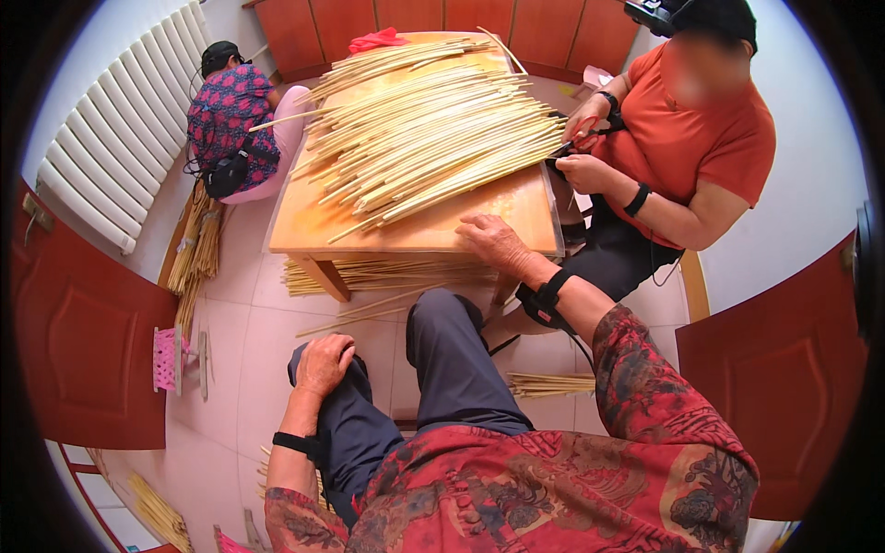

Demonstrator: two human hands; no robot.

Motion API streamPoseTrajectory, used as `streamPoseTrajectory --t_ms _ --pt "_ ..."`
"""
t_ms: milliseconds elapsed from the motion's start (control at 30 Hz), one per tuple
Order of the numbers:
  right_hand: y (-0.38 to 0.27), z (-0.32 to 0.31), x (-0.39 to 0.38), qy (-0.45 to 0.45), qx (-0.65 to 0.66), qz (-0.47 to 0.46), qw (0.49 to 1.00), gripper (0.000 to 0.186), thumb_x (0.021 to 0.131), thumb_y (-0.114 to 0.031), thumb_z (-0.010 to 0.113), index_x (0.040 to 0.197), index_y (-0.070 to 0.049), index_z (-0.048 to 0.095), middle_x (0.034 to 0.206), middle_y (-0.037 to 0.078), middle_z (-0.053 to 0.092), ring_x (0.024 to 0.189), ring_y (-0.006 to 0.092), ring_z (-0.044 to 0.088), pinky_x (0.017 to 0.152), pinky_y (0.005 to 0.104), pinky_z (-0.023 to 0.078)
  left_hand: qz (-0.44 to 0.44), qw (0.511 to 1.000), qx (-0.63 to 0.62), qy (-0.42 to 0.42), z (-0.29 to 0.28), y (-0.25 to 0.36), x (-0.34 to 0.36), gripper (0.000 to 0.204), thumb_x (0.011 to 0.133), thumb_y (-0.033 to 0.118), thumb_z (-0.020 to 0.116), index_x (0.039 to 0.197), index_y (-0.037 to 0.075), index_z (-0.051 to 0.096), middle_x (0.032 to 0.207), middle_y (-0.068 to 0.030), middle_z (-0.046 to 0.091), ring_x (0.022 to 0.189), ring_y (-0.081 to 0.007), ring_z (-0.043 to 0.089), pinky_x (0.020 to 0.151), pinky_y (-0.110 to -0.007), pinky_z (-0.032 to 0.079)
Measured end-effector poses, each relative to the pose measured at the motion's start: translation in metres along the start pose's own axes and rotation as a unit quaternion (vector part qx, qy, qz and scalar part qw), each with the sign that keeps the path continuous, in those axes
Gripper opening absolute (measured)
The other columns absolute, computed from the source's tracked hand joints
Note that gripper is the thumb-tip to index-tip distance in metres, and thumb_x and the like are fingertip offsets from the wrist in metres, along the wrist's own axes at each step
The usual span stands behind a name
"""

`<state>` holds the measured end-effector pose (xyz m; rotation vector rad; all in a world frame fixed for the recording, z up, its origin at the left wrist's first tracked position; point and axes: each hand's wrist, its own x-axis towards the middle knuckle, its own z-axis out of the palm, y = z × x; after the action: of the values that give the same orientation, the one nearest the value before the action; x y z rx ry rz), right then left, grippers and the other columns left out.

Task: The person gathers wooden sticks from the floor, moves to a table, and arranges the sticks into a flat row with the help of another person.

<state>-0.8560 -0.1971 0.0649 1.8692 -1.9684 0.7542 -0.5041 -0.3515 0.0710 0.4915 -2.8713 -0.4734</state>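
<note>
My right hand [490, 238] rests with fingers apart on the near right edge of the wooden table [295, 221], beside a wide spread of long pale wooden sticks [424, 138]. My left hand [324, 364] lies over my left knee, its fingers loosely bent and holding nothing. At the table's right, a co-worker in orange has a hand [581, 173] at the ends of the sticks, with red-handled scissors [581, 138] and a dark tool partly hidden there.
Another person [230, 138] squats at the left by a white radiator [111, 147]. Stick bundles [198, 240] lie on the floor, more sticks [373, 275] under the table. A pink basket [168, 359] stands near the left red door [92, 359]; another red door [765, 387] is right.
</note>
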Motion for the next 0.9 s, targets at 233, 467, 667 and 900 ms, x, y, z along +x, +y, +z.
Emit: streamPoseTrajectory --t_ms 233,467,667,900 --pt "-0.003 0.003 0.003 -0.012 0.01 0.006 1.0 0.018 0.077 -0.018 0.055 0.091 -0.007 0.057 0.1 0.014 0.055 0.093 0.0289 0.053 0.08 0.0378 0.041 -0.008 1.0 0.01 -0.016 -0.001 0.0 0.001 0.012 0.079 0.021 0.054 0.085 0.01 0.057 0.085 -0.0046 0.059 0.082 -0.023 0.056 0.071 -0.035 0.041" --pt "-0.007 0.002 0.01 0.006 0.021 0.0 1.0 0.017 0.077 -0.018 0.055 0.089 -0.006 0.058 0.096 0.012 0.056 0.091 0.028 0.053 0.08 0.0377 0.042 -0.008 1.0 0.011 -0.019 -0.002 -0.001 -0.001 0.012 0.079 0.021 0.054 0.086 0.011 0.057 0.085 -0.0041 0.06 0.082 -0.0225 0.056 0.071 -0.036 0.041" --pt "-0.005 0.002 0.006 0.011 0.003 -0.009 1.0 0.015 0.076 -0.017 0.056 0.087 -0.007 0.058 0.096 0.011 0.056 0.092 0.0269 0.052 0.081 0.0375 0.041 0.0 1.0 0.011 -0.016 0.001 0.002 0.002 0.012 0.079 0.021 0.054 0.086 0.011 0.057 0.084 -0.0044 0.06 0.082 -0.0225 0.056 0.071 -0.035 0.041" --pt "-0.008 0.007 0.01 0.01 0.012 -0.001 1.0 0.014 0.076 -0.017 0.056 0.086 -0.007 0.058 0.096 0.01 0.056 0.093 0.0262 0.053 0.081 0.0379 0.041 0.002 1.0 0.017 -0.019 -0.003 0.002 -0.001 0.012 0.079 0.021 0.054 0.085 0.01 0.057 0.083 -0.0041 0.06 0.081 -0.0222 0.056 0.071 -0.035 0.041"
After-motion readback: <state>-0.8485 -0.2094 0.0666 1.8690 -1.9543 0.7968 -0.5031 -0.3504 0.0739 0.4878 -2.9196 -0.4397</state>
